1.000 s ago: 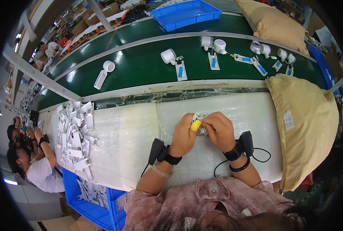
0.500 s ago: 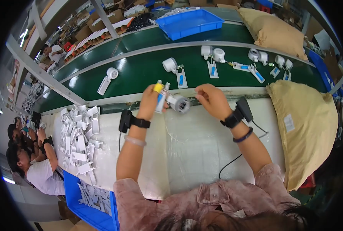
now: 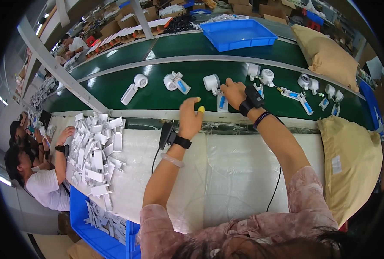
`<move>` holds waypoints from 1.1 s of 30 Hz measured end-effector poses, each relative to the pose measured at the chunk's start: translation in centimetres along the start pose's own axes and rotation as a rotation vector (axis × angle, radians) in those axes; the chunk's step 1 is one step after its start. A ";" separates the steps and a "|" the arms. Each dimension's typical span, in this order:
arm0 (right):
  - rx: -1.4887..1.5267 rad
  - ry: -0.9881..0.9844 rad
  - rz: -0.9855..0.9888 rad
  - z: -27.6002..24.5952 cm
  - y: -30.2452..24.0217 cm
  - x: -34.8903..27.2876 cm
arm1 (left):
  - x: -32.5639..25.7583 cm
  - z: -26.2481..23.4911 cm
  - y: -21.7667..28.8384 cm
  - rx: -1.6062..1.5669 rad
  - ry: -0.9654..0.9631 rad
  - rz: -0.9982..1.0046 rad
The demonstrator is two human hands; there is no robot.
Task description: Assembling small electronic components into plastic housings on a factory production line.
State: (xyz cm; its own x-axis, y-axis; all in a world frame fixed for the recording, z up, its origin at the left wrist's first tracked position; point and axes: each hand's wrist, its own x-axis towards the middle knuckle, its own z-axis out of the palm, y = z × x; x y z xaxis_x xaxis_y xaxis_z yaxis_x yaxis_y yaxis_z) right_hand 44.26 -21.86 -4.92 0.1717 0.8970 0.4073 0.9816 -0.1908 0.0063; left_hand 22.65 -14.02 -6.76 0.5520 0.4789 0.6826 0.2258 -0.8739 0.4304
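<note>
My left hand (image 3: 191, 115) is open and empty above the near edge of the green conveyor belt (image 3: 114, 93). Its fingers are apart, with yellow covers on two fingertips. Over on the belt, my right hand (image 3: 234, 93) has its bent fingers closed at a white round-headed unit (image 3: 211, 82), where the head meets an open handle (image 3: 222, 102) with a blue cell inside. The exact grip is partly hidden. Left of it lies another round-headed unit (image 3: 178, 83), its blue cell showing. Farther left is a closed white unit (image 3: 134, 89) with a round head and long handle.
Several more open units (image 3: 304, 101) lie along the belt to the right. White plastic covers (image 3: 98, 151) are heaped on the table's left, beside a co-worker's hand (image 3: 65, 135). A blue bin (image 3: 80, 218) stands below, a blue tray (image 3: 239, 36) behind, and a tan sack (image 3: 349, 172) at right.
The unit that was in my left hand now lies on the belt, and that hand has opened. My right hand has moved forward to another unit. The co-worker's hand has come to the heap.
</note>
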 end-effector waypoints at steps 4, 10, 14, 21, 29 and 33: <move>0.268 0.072 0.057 -2.6 -1.4 -1.8 | -1.2 1.2 1.2 -0.318 -0.201 -0.356; 1.400 -0.260 0.418 -7.0 -2.4 -8.2 | -1.8 -0.8 7.7 -0.395 -0.477 -0.314; 1.613 -0.212 0.556 -9.9 -3.0 -14.8 | -3.7 -0.3 11.1 -0.557 -0.662 -0.287; 2.040 -0.154 0.705 -13.9 -3.1 -21.0 | -7.6 -2.5 17.7 -1.082 -0.827 -0.232; 1.767 -0.322 0.375 -16.6 -2.6 -23.5 | -7.5 -6.4 20.8 -0.565 -0.631 -0.311; 1.268 -0.521 0.205 -17.5 -3.2 -23.6 | -6.2 -8.2 20.7 -0.506 -0.644 -0.359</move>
State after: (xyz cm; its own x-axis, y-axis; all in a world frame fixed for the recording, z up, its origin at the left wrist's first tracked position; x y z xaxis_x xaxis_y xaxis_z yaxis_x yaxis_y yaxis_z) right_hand 35.61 -49.41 1.43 0.0559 0.9947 -0.0859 0.2917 -0.0985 -0.9514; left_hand 17.27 -34.40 2.75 0.8940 0.4442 0.0581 0.1751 -0.4658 0.8674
